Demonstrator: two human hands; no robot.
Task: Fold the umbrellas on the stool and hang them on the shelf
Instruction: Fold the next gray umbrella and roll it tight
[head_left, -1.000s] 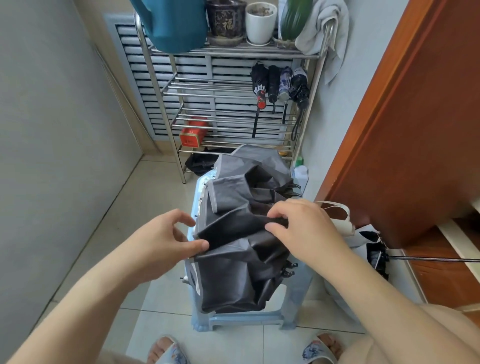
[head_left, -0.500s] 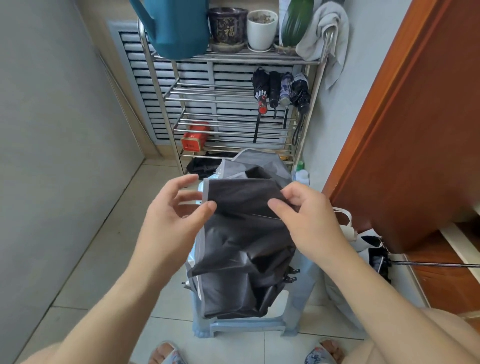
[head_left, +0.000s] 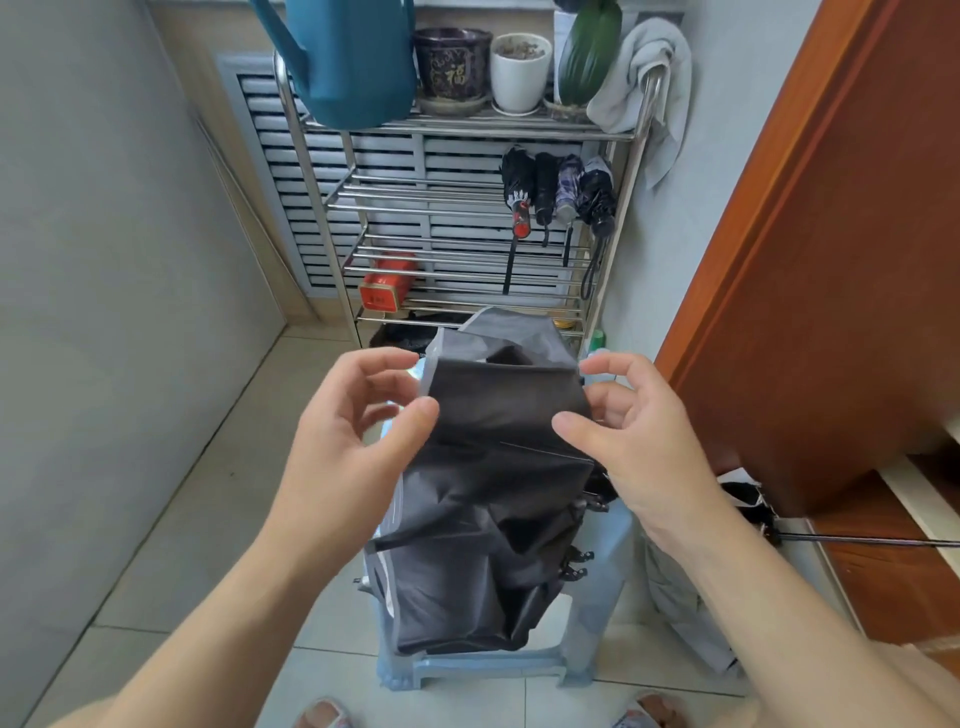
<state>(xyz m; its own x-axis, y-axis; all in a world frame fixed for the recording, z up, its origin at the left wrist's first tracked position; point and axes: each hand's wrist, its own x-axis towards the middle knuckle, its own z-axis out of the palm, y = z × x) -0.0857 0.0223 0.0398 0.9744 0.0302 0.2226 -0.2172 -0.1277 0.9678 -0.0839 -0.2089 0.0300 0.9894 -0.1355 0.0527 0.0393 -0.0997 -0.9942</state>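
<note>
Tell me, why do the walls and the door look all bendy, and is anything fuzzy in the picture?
In the head view, the wide lens bows straight lines, so the wooden door and the shelf legs lean outward; soft daylight leaves hardly any shadows; the left hand and right hand pinching the dark umbrella look slightly smeared, as do the slippers at the bottom edge.

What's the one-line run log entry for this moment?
step: folding | left hand: pinches umbrella panel | right hand: pinches opposite edge | umbrella: on stool | shelf: four umbrellas hung
</note>
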